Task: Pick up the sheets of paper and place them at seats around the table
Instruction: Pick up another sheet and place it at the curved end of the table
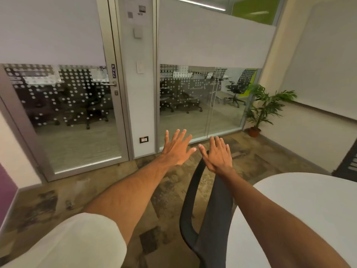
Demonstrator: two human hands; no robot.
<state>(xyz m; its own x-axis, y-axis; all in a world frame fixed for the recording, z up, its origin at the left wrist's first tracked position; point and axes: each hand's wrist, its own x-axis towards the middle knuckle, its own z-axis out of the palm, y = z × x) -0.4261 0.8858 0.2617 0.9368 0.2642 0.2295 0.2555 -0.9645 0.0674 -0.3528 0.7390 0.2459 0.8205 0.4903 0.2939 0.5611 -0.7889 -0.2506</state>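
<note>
Both my arms stretch forward, palms down, over the floor. My left hand (176,147) has its fingers spread and holds nothing. My right hand (218,154) is also flat with fingers apart, hovering above the top of a black chair back (208,219). The white table (301,209) curves in at the lower right, its surface bare where I can see it. No sheets of paper are in view.
A glass door (77,117) with a handle stands at the left, and a glass wall (202,99) runs to the right of it. A potted plant (264,109) sits in the far right corner. Patterned carpet (96,190) covers the floor.
</note>
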